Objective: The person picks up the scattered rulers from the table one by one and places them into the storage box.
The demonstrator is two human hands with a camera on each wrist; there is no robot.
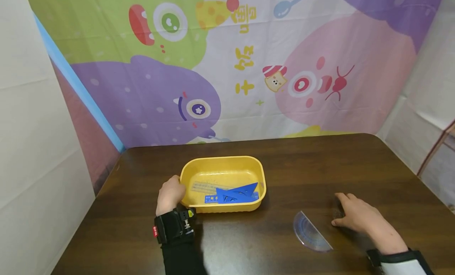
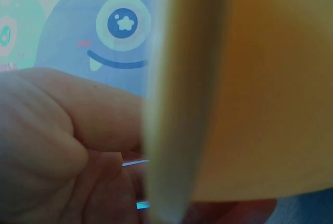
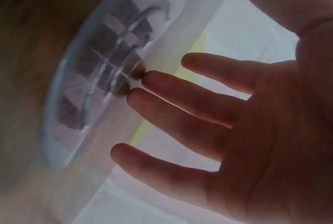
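My left hand (image 1: 170,194) grips the left end of a yellow plastic tub (image 1: 222,208); in the left wrist view the tub's wall (image 2: 276,88) fills the right side, with fingertips showing beneath its edge. Inside the tub lie a blue set square (image 1: 236,194), a blue ruler (image 1: 211,199) partly under it, and a clear ruler (image 1: 204,186) behind. A clear protractor (image 1: 309,233) lies on the table, between the tub and my right hand (image 1: 359,216). That hand is low over the table with nothing in it; its fingers (image 3: 182,125) are spread in the right wrist view.
The brown wooden table (image 1: 291,168) has a patterned cloth (image 1: 249,109) with cartoon creatures along its back edge. White sheets (image 1: 35,129) hang at both sides.
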